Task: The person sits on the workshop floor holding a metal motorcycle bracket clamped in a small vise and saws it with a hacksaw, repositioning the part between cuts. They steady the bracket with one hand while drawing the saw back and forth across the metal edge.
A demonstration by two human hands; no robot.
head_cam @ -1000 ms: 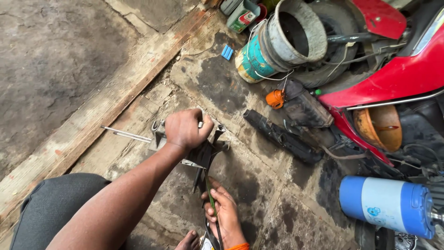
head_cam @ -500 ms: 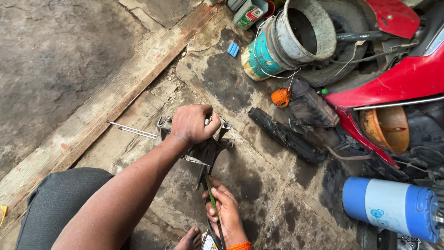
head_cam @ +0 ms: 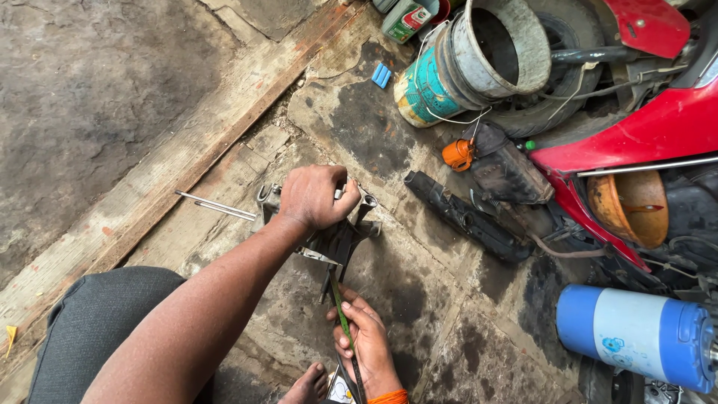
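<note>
Head view: left hand (head_cam: 318, 196) fisted tight on top of the dark metal bracket (head_cam: 333, 239), mid-floor, near side. Right hand (head_cam: 366, 340) wrapped round a thin green-handled tool (head_cam: 341, 314), tip in the bracket's underside. Work mid-way, I'd judge; part not freed. Cracked, oily concrete floor (head_cam: 389, 135); steel rods (head_cam: 217, 206) left.

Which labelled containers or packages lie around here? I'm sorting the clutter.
Green can: top centre, red-and-white label.
Tipped bucket: top centre, teal and yellow sides.
Blue-and-white cylinder: lower right, on its side, small blue emblem.
Printed packet: bottom edge, by the right hand.
</note>
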